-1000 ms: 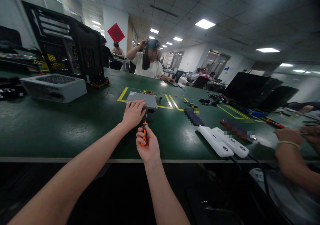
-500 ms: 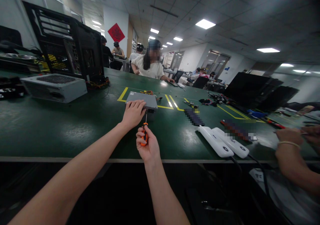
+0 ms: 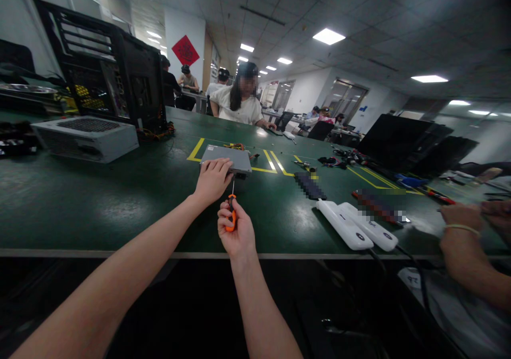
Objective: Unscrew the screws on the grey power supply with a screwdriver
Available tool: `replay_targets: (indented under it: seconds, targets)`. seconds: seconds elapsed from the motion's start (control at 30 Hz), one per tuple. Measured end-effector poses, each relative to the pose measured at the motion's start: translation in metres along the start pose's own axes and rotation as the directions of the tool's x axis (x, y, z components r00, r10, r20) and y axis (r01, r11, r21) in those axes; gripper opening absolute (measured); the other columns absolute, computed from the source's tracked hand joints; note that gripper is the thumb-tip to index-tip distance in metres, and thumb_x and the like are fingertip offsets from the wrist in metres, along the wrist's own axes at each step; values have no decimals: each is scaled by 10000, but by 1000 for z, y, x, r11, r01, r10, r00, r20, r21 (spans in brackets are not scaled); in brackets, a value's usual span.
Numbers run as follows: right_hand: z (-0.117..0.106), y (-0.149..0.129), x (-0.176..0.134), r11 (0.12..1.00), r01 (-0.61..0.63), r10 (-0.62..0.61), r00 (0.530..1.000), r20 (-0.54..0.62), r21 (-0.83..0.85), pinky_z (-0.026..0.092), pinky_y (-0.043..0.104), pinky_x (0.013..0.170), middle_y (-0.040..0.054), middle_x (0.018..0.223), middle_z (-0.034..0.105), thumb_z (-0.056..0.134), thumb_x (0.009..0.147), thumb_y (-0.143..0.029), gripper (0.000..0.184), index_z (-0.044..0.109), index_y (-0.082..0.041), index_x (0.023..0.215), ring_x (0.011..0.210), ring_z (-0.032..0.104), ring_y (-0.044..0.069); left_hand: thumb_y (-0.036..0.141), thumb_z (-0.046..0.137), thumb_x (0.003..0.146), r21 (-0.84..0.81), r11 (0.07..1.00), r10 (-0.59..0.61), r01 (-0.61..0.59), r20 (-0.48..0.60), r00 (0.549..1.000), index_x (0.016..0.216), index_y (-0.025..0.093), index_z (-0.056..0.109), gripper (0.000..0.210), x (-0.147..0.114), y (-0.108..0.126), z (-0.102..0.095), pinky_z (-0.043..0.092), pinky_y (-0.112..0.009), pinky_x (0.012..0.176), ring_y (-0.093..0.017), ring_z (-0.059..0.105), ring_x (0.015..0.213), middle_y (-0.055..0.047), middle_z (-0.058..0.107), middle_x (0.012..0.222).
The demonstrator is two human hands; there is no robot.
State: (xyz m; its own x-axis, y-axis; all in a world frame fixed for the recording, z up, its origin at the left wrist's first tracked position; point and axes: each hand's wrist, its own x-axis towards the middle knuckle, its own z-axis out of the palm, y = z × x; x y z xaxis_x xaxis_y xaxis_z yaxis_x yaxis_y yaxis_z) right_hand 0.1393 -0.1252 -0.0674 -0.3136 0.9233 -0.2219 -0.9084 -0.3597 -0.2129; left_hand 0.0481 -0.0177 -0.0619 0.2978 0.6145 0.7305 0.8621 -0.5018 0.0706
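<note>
A flat grey metal box (image 3: 231, 158) lies on the green table (image 3: 99, 199) inside yellow tape lines. My left hand (image 3: 213, 179) rests on its near edge, fingers curled over the lid. My right hand (image 3: 236, 231) grips an orange and black screwdriver (image 3: 231, 215). The thin shaft points away from me toward the box's near side. The tip sits at or just before that side; contact is too small to tell.
A grey power supply (image 3: 85, 137) and a black open computer case (image 3: 107, 77) stand at the left. Two white devices (image 3: 357, 228) lie to the right. A co-worker's hands (image 3: 465, 220) work at the far right. Another person sits across the table. Tools and cables lie at the back right.
My hands and the screwdriver have hardly moved. The person across the table has lowered a raised arm.
</note>
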Motion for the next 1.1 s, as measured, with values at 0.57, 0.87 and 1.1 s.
replay_targets:
  seconds: [0.57,0.87,1.1]
  targets:
    - [-1,0,1,999,-32,31,999,26,30,334,62,349,-14,677,501,287,976,-272,300,535,-117,911,494,449,17,274,396,900,11,1000,0,0,4,1000,1222,202,523,353,1,0,1,302,-438,998,-265,463,1188,-89,546,1298]
    - [0,0,0,1000,25,-25,1000,1,-7,285,44,330,-19,685,490,366,949,-216,225,514,-148,794,484,420,6,280,384,907,-14,1000,-7,7,5,1000,1220,206,522,350,0,1,-1,300,-435,997,-263,462,1190,-85,546,1296]
    - [0,0,0,1000,-15,15,1000,23,13,304,67,310,-18,676,485,304,970,-274,285,541,-124,917,473,422,24,273,396,900,-6,1000,0,-1,-4,1000,1208,190,525,344,0,-1,2,297,-433,997,-268,462,1184,-91,549,1290]
